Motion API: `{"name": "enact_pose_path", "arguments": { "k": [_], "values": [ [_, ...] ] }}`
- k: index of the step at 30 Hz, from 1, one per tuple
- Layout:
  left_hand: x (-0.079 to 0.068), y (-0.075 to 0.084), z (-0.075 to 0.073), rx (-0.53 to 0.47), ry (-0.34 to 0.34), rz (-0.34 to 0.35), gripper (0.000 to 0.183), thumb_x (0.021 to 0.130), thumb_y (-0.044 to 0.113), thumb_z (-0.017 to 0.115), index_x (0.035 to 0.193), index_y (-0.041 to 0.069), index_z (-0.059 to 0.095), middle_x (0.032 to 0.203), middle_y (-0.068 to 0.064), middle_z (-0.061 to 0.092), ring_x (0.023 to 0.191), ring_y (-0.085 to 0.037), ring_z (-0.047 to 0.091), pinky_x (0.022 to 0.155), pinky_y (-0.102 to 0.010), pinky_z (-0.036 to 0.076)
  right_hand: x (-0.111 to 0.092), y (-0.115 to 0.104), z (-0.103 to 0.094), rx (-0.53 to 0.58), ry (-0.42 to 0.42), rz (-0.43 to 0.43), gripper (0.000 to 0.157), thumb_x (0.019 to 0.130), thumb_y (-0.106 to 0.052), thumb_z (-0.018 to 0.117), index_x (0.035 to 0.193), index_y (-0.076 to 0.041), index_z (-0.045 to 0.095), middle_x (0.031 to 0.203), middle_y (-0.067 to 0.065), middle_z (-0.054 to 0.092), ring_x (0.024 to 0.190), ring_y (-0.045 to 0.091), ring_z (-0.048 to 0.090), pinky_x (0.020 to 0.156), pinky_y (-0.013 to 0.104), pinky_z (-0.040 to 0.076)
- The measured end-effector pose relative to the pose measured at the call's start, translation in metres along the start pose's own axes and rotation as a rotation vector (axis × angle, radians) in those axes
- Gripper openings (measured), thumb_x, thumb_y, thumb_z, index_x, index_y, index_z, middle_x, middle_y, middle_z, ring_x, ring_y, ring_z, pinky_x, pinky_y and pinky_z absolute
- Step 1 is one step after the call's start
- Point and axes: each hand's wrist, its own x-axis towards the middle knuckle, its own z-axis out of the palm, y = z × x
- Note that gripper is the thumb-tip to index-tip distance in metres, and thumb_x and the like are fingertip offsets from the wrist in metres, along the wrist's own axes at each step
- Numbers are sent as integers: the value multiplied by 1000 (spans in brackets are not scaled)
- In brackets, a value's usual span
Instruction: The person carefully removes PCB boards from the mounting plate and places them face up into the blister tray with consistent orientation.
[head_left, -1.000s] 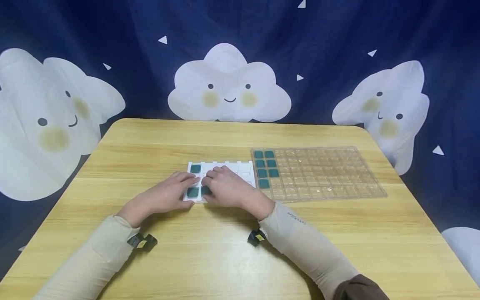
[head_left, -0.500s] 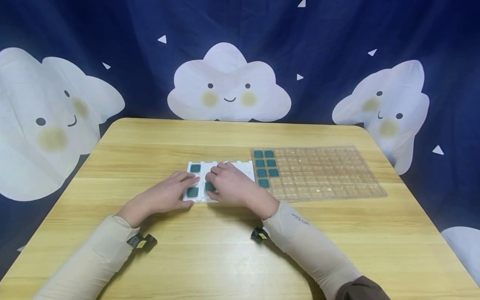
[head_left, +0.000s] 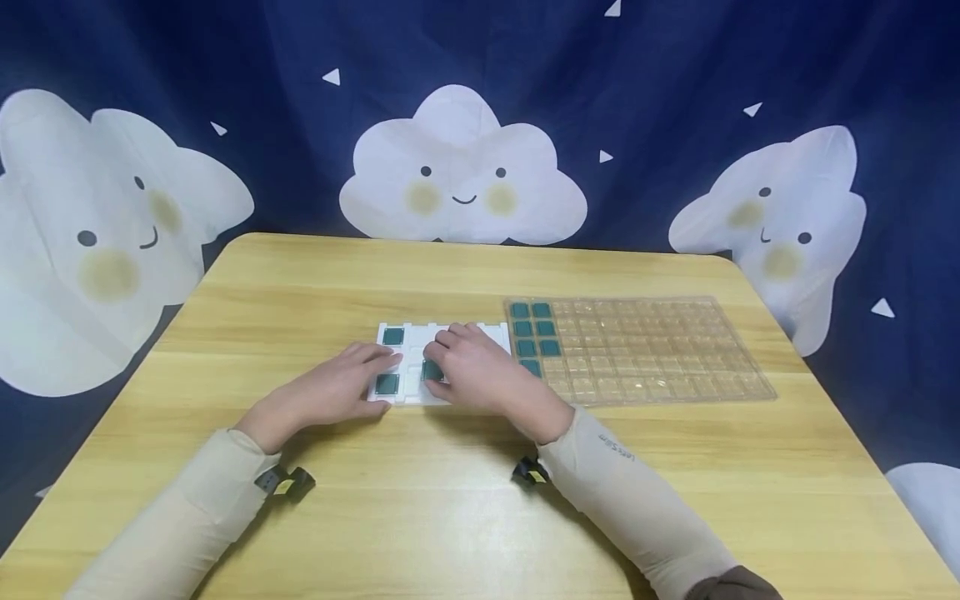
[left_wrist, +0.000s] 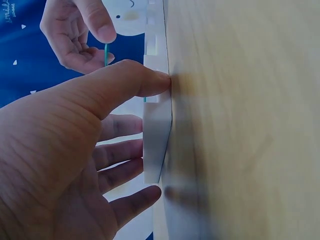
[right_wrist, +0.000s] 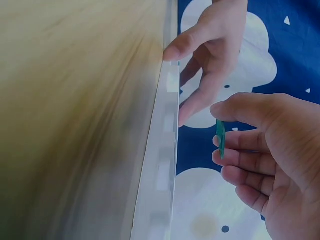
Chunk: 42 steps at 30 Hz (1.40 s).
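Note:
My right hand (head_left: 474, 367) pinches a green square chip (head_left: 432, 372) between thumb and fingers, above the white tray (head_left: 417, 335). In the right wrist view the chip (right_wrist: 221, 137) stands edge-on between the fingertips, apart from the tray. My left hand (head_left: 330, 386) rests on the tray's left end. Its thumb touches the front edge, and the other fingers lie spread over the tray, as the left wrist view shows. Two green chips sit in the tray's left column: a far chip (head_left: 393, 336) and a near chip (head_left: 387, 384). My right hand hides part of the tray.
A clear plastic tray (head_left: 645, 350) with many small pockets lies on the wooden table (head_left: 420, 517), right beside the white tray. Several green chips (head_left: 545, 328) fill pockets at its left end. Behind the table hangs a blue curtain (head_left: 637, 75) with clouds.
My right hand has moved a little to the right over the white tray, with the green chip between its fingers. The left hand has stayed in place.

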Motion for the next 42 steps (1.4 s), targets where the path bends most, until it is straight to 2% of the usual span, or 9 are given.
{"name": "enact_pose_path", "arguments": {
  "k": [12,20,32,36,42],
  "values": [
    [1,0,-1,4,-9,-4,74,84,35,74,143,-2,46,142,-22,45,131,-38,40,110,-51,35,-15,12,-3,73,24,20,34,92,-37,64,113,-11,68,104,0,65,104,20,58,100,36,43],
    [0,2,-3,7,-15,-7,75,85,36,73,143,-1,46,143,-22,45,132,-38,39,111,-51,34,-29,25,-1,130,45,19,32,91,-34,66,112,-10,68,103,1,65,101,20,57,95,36,46],
    [2,1,-2,16,-25,-15,76,86,37,72,146,1,43,145,-21,43,134,-37,37,112,-51,33,-51,46,-4,170,65,33,32,90,-30,67,112,-8,68,107,2,65,108,23,58,109,42,37],
    [2,1,-2,7,-37,-22,76,86,38,72,146,1,43,145,-21,42,135,-37,36,112,-52,32,-58,53,-4,195,87,18,29,89,-27,69,109,-7,68,104,3,65,105,23,59,110,47,36],
    [2,1,-2,3,-41,-30,77,85,37,73,146,1,42,145,-21,42,135,-38,35,112,-52,31,-70,64,-3,225,99,31,29,88,-27,70,110,-7,68,103,3,64,104,24,59,111,48,34]
  ]
}}
